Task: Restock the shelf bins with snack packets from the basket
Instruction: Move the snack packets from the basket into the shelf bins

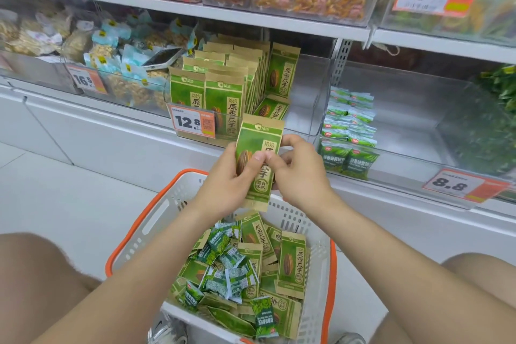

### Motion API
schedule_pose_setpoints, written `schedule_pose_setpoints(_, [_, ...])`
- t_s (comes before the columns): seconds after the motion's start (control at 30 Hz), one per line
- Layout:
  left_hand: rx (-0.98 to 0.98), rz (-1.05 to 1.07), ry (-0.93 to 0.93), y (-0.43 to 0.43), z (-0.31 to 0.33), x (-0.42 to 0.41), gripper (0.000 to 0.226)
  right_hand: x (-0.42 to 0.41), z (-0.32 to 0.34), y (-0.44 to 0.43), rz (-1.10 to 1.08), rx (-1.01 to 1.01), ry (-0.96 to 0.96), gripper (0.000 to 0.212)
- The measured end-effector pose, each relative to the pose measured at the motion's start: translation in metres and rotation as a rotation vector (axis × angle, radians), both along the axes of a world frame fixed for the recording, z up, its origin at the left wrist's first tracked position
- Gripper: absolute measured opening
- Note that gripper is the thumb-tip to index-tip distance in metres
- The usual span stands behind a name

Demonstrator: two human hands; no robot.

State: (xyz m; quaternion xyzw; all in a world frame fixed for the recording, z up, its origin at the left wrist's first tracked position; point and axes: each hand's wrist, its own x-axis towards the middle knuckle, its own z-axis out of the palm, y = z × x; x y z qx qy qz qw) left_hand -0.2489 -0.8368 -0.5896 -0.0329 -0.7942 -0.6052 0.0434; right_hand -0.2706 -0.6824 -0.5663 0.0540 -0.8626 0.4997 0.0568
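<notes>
A green and tan sunflower-seed packet (pixel 261 137) is held upright above the basket, in front of the shelf. My left hand (pixel 231 176) grips its left edge with the thumb across the front. My right hand (pixel 300 170) pinches its right edge. Below sits a white basket with an orange rim (pixel 134 234), holding several of the same seed packets (pixel 291 262) and small green pea packets (pixel 231 274). On the shelf, a clear bin (pixel 307 123) holds upright rows of seed packets (pixel 223 84) on its left side. The bin to its right holds small green pea packets (pixel 349 131).
Price tags hang on the bin fronts: 12.8 (pixel 192 121), 8.8 (pixel 458 186), 16.5 (pixel 85 79). A phone (pixel 162 58) lies on the nut packets in the left bin. Higher shelves carry bins of other snacks. My bare knees flank the basket.
</notes>
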Motion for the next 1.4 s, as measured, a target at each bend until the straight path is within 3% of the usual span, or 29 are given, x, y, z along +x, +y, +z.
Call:
schedule_pose_setpoints(0.1, [0.023,-0.074,0.011,-0.006,0.023,-0.004,0.071,-0.005,0.009,-0.005,-0.084,-0.074,0.085,0.02])
schedule_pose_setpoints(0.2, [0.041,-0.2,-0.005,-0.02,0.049,-0.018,0.098,-0.009,0.022,-0.012,-0.022,-0.167,0.011,0.042])
schedule_pose_setpoints(0.27, [-0.023,-0.258,0.032,-0.025,0.065,-0.026,0.106,-0.017,0.031,-0.016,0.026,-0.217,-0.053,0.036])
schedule_pose_setpoints(0.37, [-0.171,-0.204,0.13,-0.018,0.084,-0.038,0.091,-0.035,0.049,-0.018,-0.122,-0.097,0.069,0.024])
schedule_pose_setpoints(0.43, [-0.428,-0.096,0.205,-0.015,0.091,-0.05,0.094,-0.052,0.057,-0.017,-0.269,0.076,0.126,0.03])
schedule_pose_setpoints(0.57, [-0.92,0.141,0.459,-0.025,0.088,-0.075,0.085,-0.094,0.068,-0.02,-0.388,0.192,0.117,0.033])
schedule_pose_setpoints(0.67, [-1.042,0.254,0.476,-0.029,0.08,-0.086,0.08,-0.131,0.063,-0.026,-0.403,0.236,0.017,0.028])
schedule_pose_setpoints(1.0, [-1.094,0.233,0.327,-0.041,0.078,-0.115,0.096,-0.208,0.022,-0.036,-0.329,0.242,-0.477,0.06])
schedule_pose_setpoints(1.1, [-1.085,0.238,0.3,-0.037,0.079,-0.118,0.092,-0.212,0.029,-0.045,-0.239,-0.011,-0.618,0.028])
schedule_pose_setpoints(1.23, [-1.08,0.232,0.286,-0.036,0.079,-0.12,0.09,-0.228,0.017,-0.034,-0.272,-0.092,-0.613,0.07])
schedule_pose_setpoints(1.33, [-1.077,0.227,0.275,-0.036,0.08,-0.12,0.091,-0.226,0.02,-0.031,-0.267,-0.096,-0.663,0.059])
schedule_pose_setpoints(1.4, [-1.072,0.226,0.262,-0.035,0.082,-0.119,0.092,-0.22,0.029,-0.034,-0.251,-0.09,-0.695,0.032])
